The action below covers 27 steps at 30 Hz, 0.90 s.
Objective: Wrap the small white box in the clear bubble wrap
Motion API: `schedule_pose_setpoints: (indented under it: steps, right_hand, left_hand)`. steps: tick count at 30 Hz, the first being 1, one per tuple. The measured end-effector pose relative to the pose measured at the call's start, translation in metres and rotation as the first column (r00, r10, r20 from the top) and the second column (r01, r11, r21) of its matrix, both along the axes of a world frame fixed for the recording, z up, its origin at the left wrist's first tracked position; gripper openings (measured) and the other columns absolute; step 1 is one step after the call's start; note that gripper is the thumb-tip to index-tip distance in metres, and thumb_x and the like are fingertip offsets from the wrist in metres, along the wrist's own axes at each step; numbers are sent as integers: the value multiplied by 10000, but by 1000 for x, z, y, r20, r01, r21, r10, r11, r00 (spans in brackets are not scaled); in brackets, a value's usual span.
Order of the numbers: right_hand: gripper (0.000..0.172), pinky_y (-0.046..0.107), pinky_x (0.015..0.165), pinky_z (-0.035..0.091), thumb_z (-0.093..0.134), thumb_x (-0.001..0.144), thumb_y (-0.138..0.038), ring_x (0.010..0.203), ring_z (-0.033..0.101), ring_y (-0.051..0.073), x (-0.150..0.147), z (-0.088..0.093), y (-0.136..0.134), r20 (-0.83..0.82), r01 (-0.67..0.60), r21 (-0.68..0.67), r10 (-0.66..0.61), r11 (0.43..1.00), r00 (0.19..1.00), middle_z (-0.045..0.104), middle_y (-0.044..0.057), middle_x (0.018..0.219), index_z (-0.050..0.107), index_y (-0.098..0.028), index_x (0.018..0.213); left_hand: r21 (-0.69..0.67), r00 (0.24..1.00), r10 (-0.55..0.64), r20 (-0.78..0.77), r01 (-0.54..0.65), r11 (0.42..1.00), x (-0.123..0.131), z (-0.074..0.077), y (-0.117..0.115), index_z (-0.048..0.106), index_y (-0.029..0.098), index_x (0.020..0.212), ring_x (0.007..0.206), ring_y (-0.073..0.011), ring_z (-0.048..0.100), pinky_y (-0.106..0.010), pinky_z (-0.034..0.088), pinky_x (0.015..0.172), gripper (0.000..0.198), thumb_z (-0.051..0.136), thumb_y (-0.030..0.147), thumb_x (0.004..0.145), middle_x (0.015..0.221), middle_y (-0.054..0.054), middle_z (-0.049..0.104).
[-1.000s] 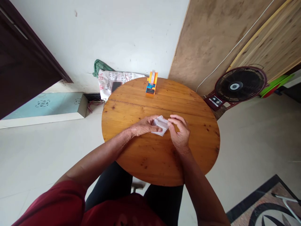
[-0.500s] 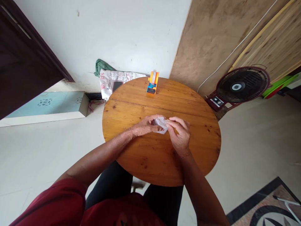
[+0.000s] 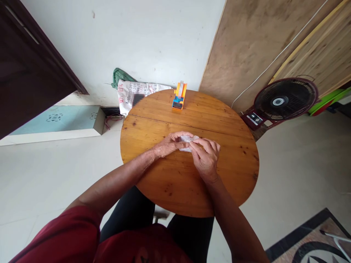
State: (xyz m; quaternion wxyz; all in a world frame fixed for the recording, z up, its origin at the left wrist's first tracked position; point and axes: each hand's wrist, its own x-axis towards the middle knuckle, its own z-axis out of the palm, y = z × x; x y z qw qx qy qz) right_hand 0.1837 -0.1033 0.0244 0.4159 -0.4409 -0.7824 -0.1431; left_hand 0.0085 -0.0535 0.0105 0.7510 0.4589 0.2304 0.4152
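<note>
- Whitish translucent packet (image 3: 186,138) is held between both hands, over the middle of a round wooden desk (image 3: 164,182); whether it touches the wood is hard to tell.
- Around the desk: a white wall (image 3: 153,40), a pale floor (image 3: 287,164), a dark red fan (image 3: 285,98) to the right and a printed sack (image 3: 126,96) behind to the left.
- Left hand (image 3: 169,145) is partly closed, thumb and fingers gripping the packet's left side.
- Right hand (image 3: 206,157) is half curled, its thumb and index fingertip pinching the packet's right side.
- Count: two hands, one packet, one orange-and-blue tape dispenser (image 3: 179,96) near the far edge, one fan.
</note>
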Motion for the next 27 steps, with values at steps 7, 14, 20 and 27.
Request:
schedule_pose_setpoints:
  steps: [7,14,20,27]
  right_hand:
    - [198,391,913,396,647,908,-150,1031,644,221,-4,-2,0,15,20,94,-22,995,1000,766,25,1010,758,-295,986]
    - [207,428,968,395,628,905,-185,1133,618,256,-6,-2,-4,18,42,69,-44,997,999,735,43,1123,753,-314,1008]
    - [173,473,988,436,638,875,-251,1153,615,285,-2,6,-11,-95,-60,41,64,997,993,674,56,1225,722,-294,1019]
    - [435,562,1078,429,589,890,-334,1310,523,321,14,11,-5,-455,-82,-152,4,985,890,563,117,1376,559,-258,1318]
  left_hand:
    - [-110,997,-33,63,40,993,0,-3,1,683,199,1112,890,-167,663,-334,534,845,449,861,230,701,1040,-32,701]
    - [-223,989,-51,142,82,971,-2,3,0,670,181,1123,872,-177,660,-325,550,788,442,771,167,693,1027,-46,704]
    - [-226,989,-46,139,77,971,-4,5,2,655,178,1136,890,-182,668,-322,566,782,430,727,168,713,1083,-62,707]
    - [-222,988,-92,122,117,968,-6,8,1,654,175,1118,921,-220,676,-427,592,816,406,708,181,717,1152,-94,702]
